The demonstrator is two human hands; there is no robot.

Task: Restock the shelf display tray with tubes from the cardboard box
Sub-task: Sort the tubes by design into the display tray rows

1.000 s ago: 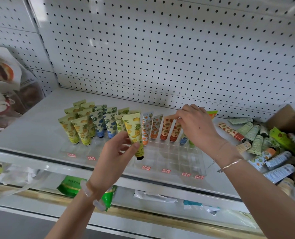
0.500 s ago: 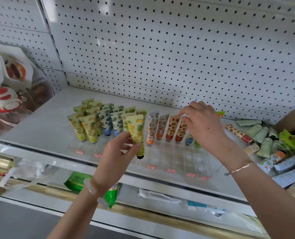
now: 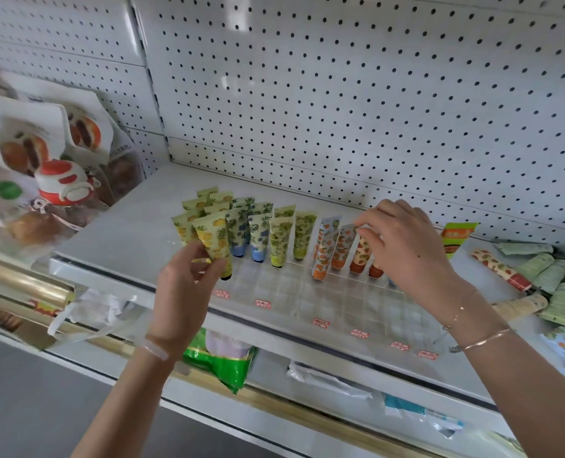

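A clear display tray (image 3: 340, 302) with a grid of slots sits on the white shelf. Yellow, blue, green and orange tubes stand cap-down in its back rows. My left hand (image 3: 182, 285) grips a yellow pineapple-print tube (image 3: 216, 244) with a black cap, held upright at the tray's left front beside the other yellow tubes. My right hand (image 3: 406, 246) rests over the orange tubes (image 3: 360, 251) near the tray's middle, fingers curled down on their tops; whether it grips one I cannot tell. The cardboard box is out of frame.
Loose tubes (image 3: 552, 282) lie in a heap on the shelf at the right. Snack bags (image 3: 43, 166) stand at the left. A pegboard wall (image 3: 340, 94) backs the shelf. A green bag (image 3: 221, 361) and plastic wrappers lie on the lower shelf.
My left hand has carried the yellow pineapple tube leftward, from in front of the green tubes to the yellow column. My right hand stays over the orange tubes. The view has shifted.
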